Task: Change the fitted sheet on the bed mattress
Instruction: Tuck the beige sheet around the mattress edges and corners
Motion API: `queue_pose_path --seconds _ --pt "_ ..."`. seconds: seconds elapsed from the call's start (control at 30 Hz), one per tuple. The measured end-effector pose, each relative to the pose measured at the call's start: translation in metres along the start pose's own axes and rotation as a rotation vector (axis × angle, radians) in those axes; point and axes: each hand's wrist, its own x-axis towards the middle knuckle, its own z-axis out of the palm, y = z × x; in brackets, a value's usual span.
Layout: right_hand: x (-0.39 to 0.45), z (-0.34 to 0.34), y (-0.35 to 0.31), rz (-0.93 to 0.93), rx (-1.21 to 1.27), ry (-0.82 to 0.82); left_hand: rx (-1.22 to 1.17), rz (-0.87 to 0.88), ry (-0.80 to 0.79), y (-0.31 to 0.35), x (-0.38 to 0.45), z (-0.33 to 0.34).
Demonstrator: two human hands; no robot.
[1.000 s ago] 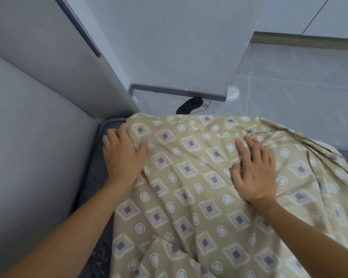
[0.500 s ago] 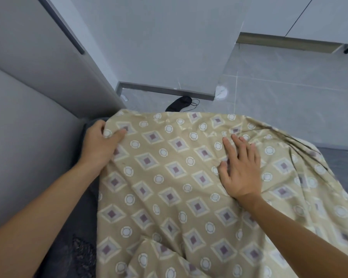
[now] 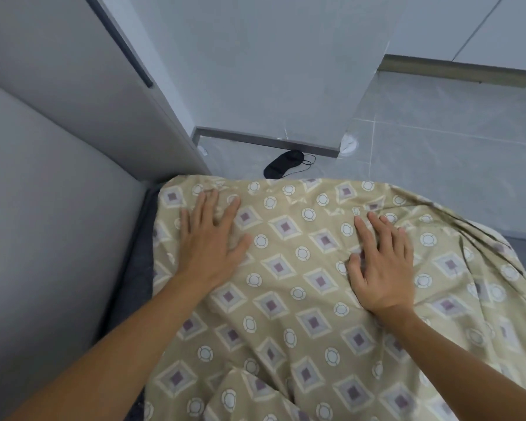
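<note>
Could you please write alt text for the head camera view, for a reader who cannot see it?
Both hands, left hand and right hand, press flat on a beige patterned sheet spread over a bed corner. A black eye mask lies on the tiled floor beyond.

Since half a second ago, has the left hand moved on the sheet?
Yes. The left hand has come off the sheet's edge by the grey headboard and moved right, now lying flat on the fabric.
</note>
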Motion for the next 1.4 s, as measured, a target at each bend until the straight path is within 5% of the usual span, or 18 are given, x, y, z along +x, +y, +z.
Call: queue_pose_path --seconds 0.87,1.27,1.4 --pt "0.004 -0.007 -0.010 -0.040 -0.094 -0.091 -0.013 -0.123 0.202 -0.031 -0.056 0.065" --pt "0.143 0.045 -0.140 -0.196 0.215 -0.378 0.002 -0.132 0.215 -0.030 -0.054 0.067" --pt "0.147 0.065 -0.148 -0.321 0.272 -0.168 -0.003 -0.128 0.228 -0.030 -0.054 0.069"
